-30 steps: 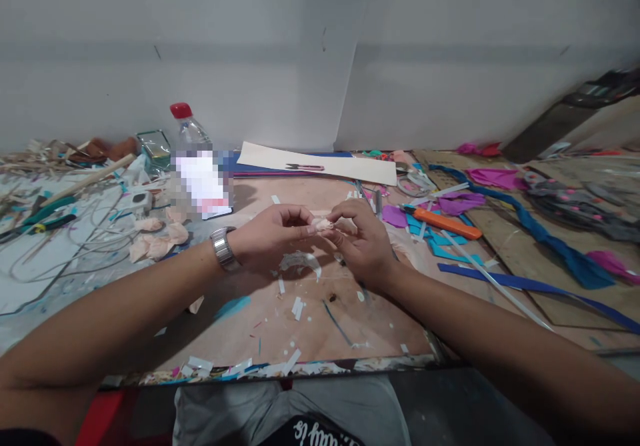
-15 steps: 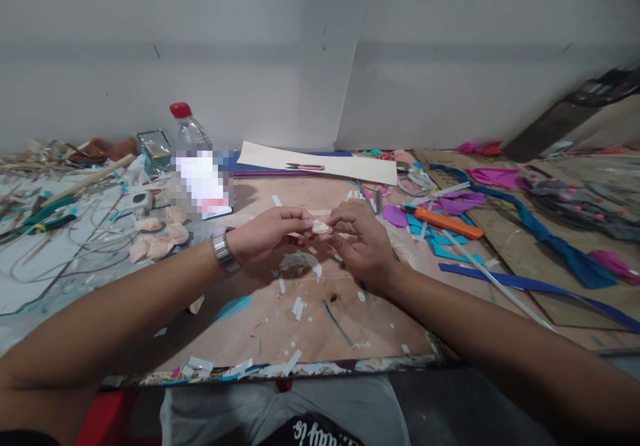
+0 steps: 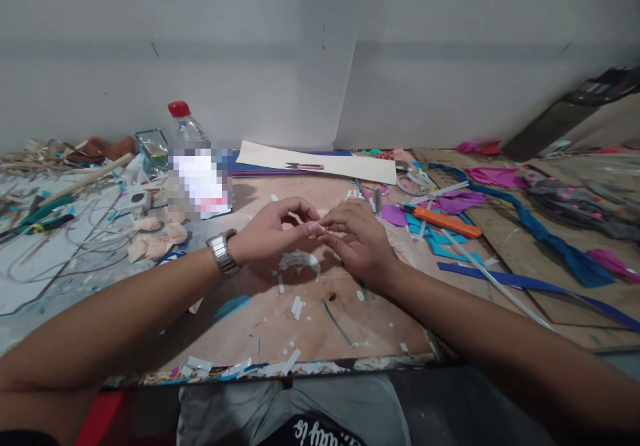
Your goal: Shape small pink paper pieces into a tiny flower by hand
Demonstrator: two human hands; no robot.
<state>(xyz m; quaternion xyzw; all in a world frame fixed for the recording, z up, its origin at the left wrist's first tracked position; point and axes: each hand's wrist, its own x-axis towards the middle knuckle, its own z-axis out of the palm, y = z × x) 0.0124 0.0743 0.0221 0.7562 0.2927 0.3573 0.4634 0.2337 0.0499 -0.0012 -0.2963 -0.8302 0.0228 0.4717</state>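
Note:
Above the middle of the table, my left hand (image 3: 273, 231) and my right hand (image 3: 363, 241) meet at the fingertips. Between them they pinch a small, pale peach crumpled piece (image 3: 325, 230), now mostly covered by the fingers. The left thumb lies along its near side, and the left index finger arches over. My right thumb and index finger close on its right end. A metal-banded watch (image 3: 223, 253) sits on my left wrist. On the table just under the hands lies a whitish translucent scrap (image 3: 300, 263). Several similar peach crumpled pieces (image 3: 157, 241) lie left of my hands.
Thread snips (image 3: 304, 166) rest on a cream strip (image 3: 350, 165) at the back. Left stand a red-capped bottle (image 3: 187, 125) and a bright-screened phone (image 3: 203, 179), with green-handled pliers (image 3: 47, 216) farther out. An orange utility knife (image 3: 447, 222) and blue strips (image 3: 525, 283) lie right.
The left thumb has come forward over the peach piece, which showed plainly before and is now mostly hidden. My right hand has barely moved.

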